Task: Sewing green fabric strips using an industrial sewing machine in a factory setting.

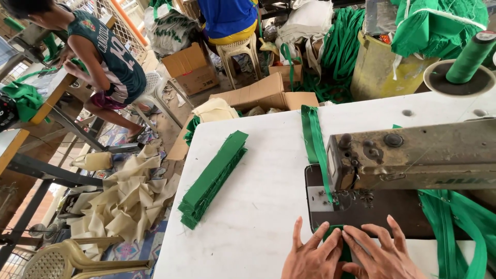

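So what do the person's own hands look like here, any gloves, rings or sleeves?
Both hands are bare. The left hand and the right hand wear no gloves, and no rings show on the fingers in view. The nails are short and unpainted. The picture cuts off at about the wrists, so no sleeve, watch or bracelet can be seen.

daylit workshop, cluttered. white worktable (pixel 248 206) in front. left: wooden-topped bench (pixel 49 98) on dark metal legs, white lattice screen (pixel 111 13) behind it. dusty floor (pixel 170 124) strewn with cream cloth scraps (pixel 124 201), open cardboard boxes (pixel 194 70), patterned mat. beige plastic chair (pixel 67 261) bottom left, white plastic stool (pixel 237 51) at back, yellow drum (pixel 377 72) right, green cloth heaps (pixel 341 46) beside it.
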